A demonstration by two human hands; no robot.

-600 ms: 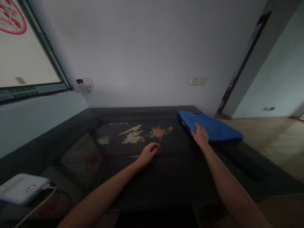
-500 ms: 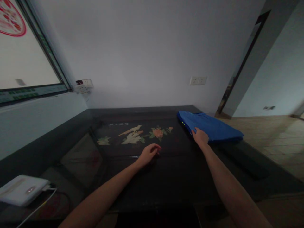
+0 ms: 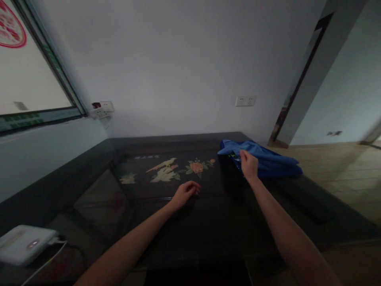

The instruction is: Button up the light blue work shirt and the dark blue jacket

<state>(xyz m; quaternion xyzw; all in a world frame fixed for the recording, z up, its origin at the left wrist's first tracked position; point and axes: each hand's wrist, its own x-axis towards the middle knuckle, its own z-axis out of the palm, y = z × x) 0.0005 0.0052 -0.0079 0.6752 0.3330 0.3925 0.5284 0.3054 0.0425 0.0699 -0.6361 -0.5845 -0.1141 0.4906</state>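
A folded piece of blue cloth [image 3: 275, 163], perhaps a garment, lies at the right side of the dark table [image 3: 178, 234]. My right hand [image 3: 249, 162] is closed on its near left edge and holds that edge raised, so the cloth bunches into creases. Small yellow-green marks show on the lifted part, left of my fingers. To the left, my left hand [image 3: 186, 192] rests on the table top below the painted flower, its fingers loosely curled in with nothing visible in them. The cloth's underside is mostly hidden.
A white box-shaped device [image 3: 26, 242] with a white cable [image 3: 47, 262] sits at the near left corner. The table's back edge meets a pale wall with a double socket [image 3: 245, 101]. A window [image 3: 35, 79] is at left; tiled floor [image 3: 333, 171] lies beyond the right edge.
My right hand has risen slightly and pulled up the near left edge of the blue cloth, which was lying flat and is now creased. My left hand has stayed in place.
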